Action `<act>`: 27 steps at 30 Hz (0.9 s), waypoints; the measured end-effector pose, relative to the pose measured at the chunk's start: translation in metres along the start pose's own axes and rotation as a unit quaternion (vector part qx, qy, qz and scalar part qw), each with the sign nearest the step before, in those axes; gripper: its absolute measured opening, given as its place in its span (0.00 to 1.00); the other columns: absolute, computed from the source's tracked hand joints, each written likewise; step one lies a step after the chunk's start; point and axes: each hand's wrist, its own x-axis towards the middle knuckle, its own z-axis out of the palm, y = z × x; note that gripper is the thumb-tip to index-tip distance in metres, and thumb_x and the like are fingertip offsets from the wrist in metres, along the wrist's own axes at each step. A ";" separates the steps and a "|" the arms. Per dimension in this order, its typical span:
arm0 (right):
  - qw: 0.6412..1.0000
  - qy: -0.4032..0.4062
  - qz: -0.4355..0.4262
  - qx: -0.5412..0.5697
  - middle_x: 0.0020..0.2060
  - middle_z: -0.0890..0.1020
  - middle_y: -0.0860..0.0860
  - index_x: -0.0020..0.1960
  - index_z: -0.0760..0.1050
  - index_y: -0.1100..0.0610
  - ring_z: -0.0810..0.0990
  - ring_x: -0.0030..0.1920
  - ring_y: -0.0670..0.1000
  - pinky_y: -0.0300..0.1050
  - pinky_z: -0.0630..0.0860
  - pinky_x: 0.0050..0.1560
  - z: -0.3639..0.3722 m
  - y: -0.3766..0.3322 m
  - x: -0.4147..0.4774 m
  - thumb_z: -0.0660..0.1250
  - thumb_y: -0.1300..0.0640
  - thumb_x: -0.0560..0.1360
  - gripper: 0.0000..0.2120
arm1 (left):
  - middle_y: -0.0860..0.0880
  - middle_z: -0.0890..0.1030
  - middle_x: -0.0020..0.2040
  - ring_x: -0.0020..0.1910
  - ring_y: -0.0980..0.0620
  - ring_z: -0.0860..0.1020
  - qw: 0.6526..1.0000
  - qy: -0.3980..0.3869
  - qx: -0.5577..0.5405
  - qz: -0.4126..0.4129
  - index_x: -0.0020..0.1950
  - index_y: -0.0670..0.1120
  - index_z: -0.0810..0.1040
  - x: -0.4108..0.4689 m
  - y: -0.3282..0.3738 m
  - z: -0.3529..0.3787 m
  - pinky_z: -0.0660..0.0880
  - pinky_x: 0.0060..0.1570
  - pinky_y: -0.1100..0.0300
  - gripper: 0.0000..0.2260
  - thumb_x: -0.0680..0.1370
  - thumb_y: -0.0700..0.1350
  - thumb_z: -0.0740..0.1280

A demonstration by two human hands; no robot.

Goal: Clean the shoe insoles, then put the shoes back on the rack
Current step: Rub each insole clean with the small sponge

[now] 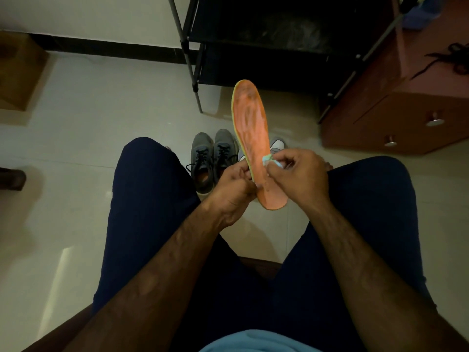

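An orange insole with a pale green edge stands nearly upright between my knees, toe end pointing away from me. My left hand grips its left edge near the heel. My right hand pinches a small pale wipe against the insole's right side. Two grey lace-up shoes stand side by side on the floor behind the insole. A third shoe, grey and white, shows partly behind the insole and my right hand. The black shoe rack stands farther back, its shelves bare.
A brown cabinet with round knobs stands to the right of the rack, with a black lace on top. A cardboard box sits at the far left. My legs in dark trousers fill the lower frame, on a pale tiled floor.
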 end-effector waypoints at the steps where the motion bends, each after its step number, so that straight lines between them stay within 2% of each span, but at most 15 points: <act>1: 1.000 0.010 0.003 -0.011 0.38 0.84 0.42 0.49 0.86 0.48 0.81 0.39 0.43 0.47 0.81 0.42 -0.001 0.000 0.002 0.74 0.47 0.73 0.07 | 0.32 0.79 0.64 0.63 0.37 0.80 1.000 0.001 0.007 -0.002 0.69 0.35 0.74 0.000 -0.001 0.000 0.73 0.67 0.39 0.25 0.75 0.20 0.57; 3: 0.999 0.006 -0.013 -0.036 0.39 0.84 0.43 0.49 0.86 0.48 0.81 0.39 0.44 0.47 0.81 0.43 0.000 -0.002 -0.001 0.74 0.49 0.74 0.06 | 0.31 0.79 0.64 0.65 0.33 0.78 1.000 0.005 0.011 -0.006 0.69 0.34 0.74 0.000 -0.005 -0.002 0.72 0.68 0.36 0.25 0.75 0.20 0.57; 6: 0.997 -0.017 -0.038 -0.062 0.42 0.85 0.44 0.47 0.86 0.47 0.82 0.42 0.47 0.47 0.81 0.43 0.002 -0.007 -0.013 0.74 0.48 0.72 0.05 | 0.32 0.80 0.63 0.62 0.37 0.81 1.000 0.004 0.009 -0.008 0.68 0.33 0.75 -0.001 -0.005 -0.004 0.74 0.66 0.40 0.23 0.75 0.20 0.58; 10: 0.998 0.022 0.023 -0.061 0.39 0.84 0.43 0.46 0.85 0.47 0.81 0.40 0.46 0.42 0.73 0.39 -0.008 0.000 0.004 0.74 0.47 0.73 0.05 | 0.31 0.79 0.62 0.61 0.39 0.80 1.000 -0.004 0.019 -0.011 0.70 0.34 0.73 0.000 -0.003 -0.001 0.72 0.68 0.37 0.25 0.75 0.20 0.56; 12: 0.998 0.021 0.020 -0.063 0.38 0.83 0.43 0.45 0.85 0.47 0.81 0.39 0.46 0.40 0.71 0.37 -0.009 0.001 0.005 0.74 0.48 0.73 0.04 | 0.32 0.80 0.60 0.60 0.40 0.80 1.000 -0.004 0.019 -0.014 0.70 0.35 0.73 -0.001 -0.004 -0.002 0.71 0.68 0.36 0.25 0.76 0.20 0.56; 16: 0.996 -0.026 -0.046 -0.074 0.43 0.84 0.44 0.48 0.86 0.47 0.81 0.42 0.46 0.45 0.79 0.42 -0.005 -0.005 -0.014 0.75 0.48 0.72 0.06 | 0.32 0.80 0.64 0.61 0.38 0.80 1.000 -0.005 0.003 -0.015 0.69 0.35 0.74 -0.001 -0.004 -0.006 0.71 0.70 0.35 0.24 0.75 0.20 0.57; 20: 1.000 -0.001 -0.001 -0.022 0.39 0.84 0.42 0.47 0.86 0.47 0.81 0.40 0.44 0.46 0.80 0.42 -0.011 0.002 0.003 0.76 0.48 0.72 0.05 | 0.35 0.80 0.65 0.64 0.39 0.79 0.999 -0.012 -0.038 -0.006 0.71 0.36 0.72 0.000 0.000 -0.001 0.71 0.70 0.38 0.24 0.77 0.22 0.57; 25: 0.993 -0.099 -0.032 0.048 0.33 0.83 0.41 0.43 0.86 0.48 0.81 0.33 0.42 0.43 0.77 0.35 -0.006 0.008 -0.016 0.79 0.51 0.70 0.03 | 0.32 0.78 0.67 0.63 0.35 0.80 0.992 0.019 -0.125 0.004 0.73 0.33 0.69 0.004 0.004 -0.007 0.77 0.64 0.41 0.17 0.84 0.32 0.56; 27: 0.995 -0.085 -0.029 0.051 0.33 0.83 0.41 0.43 0.86 0.48 0.80 0.32 0.42 0.43 0.77 0.35 -0.006 0.011 -0.014 0.79 0.50 0.70 0.04 | 0.32 0.77 0.68 0.67 0.34 0.77 0.989 0.030 -0.142 0.002 0.73 0.33 0.69 0.006 0.007 -0.009 0.76 0.66 0.41 0.17 0.85 0.32 0.56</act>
